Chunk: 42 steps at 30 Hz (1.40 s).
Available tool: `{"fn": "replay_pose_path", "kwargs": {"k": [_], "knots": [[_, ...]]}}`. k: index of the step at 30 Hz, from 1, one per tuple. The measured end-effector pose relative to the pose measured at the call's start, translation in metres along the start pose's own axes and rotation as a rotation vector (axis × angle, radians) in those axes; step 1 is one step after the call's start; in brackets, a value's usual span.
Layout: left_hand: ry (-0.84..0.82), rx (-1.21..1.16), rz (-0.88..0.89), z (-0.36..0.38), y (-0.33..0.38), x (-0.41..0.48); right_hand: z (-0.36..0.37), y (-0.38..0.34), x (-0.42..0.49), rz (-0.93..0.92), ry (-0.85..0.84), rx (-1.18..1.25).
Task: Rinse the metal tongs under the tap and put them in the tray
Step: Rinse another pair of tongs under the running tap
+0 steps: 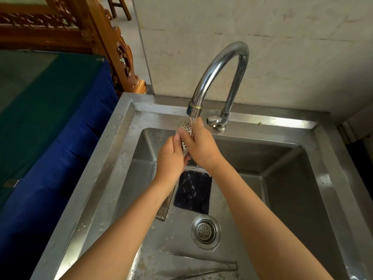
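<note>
Tongs (186, 131), perforated shiny steel, clasped by both hands' fingers (182, 136) under running water (193, 126).

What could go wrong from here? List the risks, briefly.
1. Both the left hand and right hand grip wet metal tongs under the running tap; they might slip into the sink.
2. Water hitting the perforated head may splash over the rim.
3. No tray is in view, so the wet tongs may drip on the way.
</note>
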<state>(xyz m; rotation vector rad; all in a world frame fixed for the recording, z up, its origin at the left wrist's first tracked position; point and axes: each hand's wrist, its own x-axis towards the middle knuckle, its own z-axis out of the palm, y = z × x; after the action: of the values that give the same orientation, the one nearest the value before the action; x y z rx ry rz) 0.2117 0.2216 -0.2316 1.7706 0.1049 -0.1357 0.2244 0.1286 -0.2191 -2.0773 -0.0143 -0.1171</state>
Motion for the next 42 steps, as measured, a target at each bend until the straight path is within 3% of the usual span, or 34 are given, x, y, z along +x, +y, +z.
{"fn": "replay_pose_path", "kwargs": {"k": [3, 6, 11, 15, 18, 20, 24, 27, 30, 32, 35, 37, 39, 42], "knots": [[-0.165, 0.003, -0.001, -0.002, 0.001, -0.004, -0.007, 0.005, 0.004, 0.058, 0.141, 0.043], [-0.301, -0.06, -0.009, -0.003, 0.0, -0.012, -0.009, 0.004, 0.008, 0.25, 0.321, 0.153], [-0.167, -0.03, -0.031, -0.011, -0.002, -0.003, -0.002, 0.004, -0.002, 0.119, -0.01, 0.109], [-0.085, -0.055, -0.043, -0.006, -0.005, -0.004, -0.003, 0.001, 0.001, 0.108, 0.135, 0.146], [-0.073, -0.05, -0.025, -0.005, -0.008, -0.004, 0.003, -0.003, 0.006, 0.258, 0.275, 0.275], [-0.121, -0.049, -0.005, -0.006, -0.007, -0.005, 0.005, -0.002, 0.005, 0.244, 0.248, 0.247], [-0.104, -0.132, -0.013, -0.012, -0.005, 0.001, 0.005, 0.0, -0.001, 0.042, 0.099, 0.129], [-0.111, -0.114, -0.018, -0.013, -0.007, 0.002, 0.0, 0.0, 0.005, 0.035, 0.225, 0.102], [-0.095, -0.076, -0.037, -0.011, -0.007, 0.0, -0.001, -0.003, 0.011, 0.184, 0.337, 0.114], [-0.062, -0.084, -0.062, -0.01, -0.006, 0.001, 0.002, -0.004, 0.01, 0.223, 0.307, 0.089], [-0.027, -0.114, -0.074, -0.01, -0.003, 0.007, 0.007, -0.005, 0.003, 0.081, 0.143, -0.038], [-0.023, -0.119, -0.077, -0.011, -0.001, 0.009, 0.007, -0.007, 0.0, 0.014, 0.065, 0.036], [-0.122, -0.121, -0.05, -0.011, 0.0, 0.006, 0.003, -0.007, 0.003, 0.0, 0.132, 0.089], [-0.369, -0.169, -0.023, -0.009, 0.001, 0.0, -0.006, -0.005, 0.011, 0.099, 0.384, 0.049]]}}
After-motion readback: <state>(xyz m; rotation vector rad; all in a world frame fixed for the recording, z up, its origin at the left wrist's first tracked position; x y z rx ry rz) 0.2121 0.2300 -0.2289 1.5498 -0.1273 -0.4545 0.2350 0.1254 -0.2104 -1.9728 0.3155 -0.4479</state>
